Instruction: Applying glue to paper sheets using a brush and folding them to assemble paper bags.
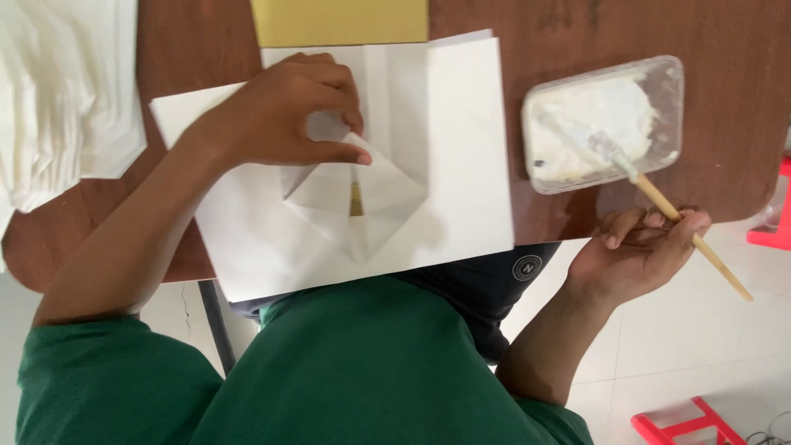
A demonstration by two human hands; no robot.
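Observation:
My left hand rests on a large white paper sheet and pinches the top corner of a folded diamond-shaped flap between thumb and fingers. A thin yellow strip shows in the flap's middle slit. My right hand hangs just off the table's near edge and grips the wooden handle of a brush. The brush's bristles lie in white paste inside a clear plastic tub at the right of the paper.
A yellow sheet lies under the white paper's far edge. A heap of white material sits at far left on the brown wooden table. Red plastic furniture stands on the white tiled floor at the right.

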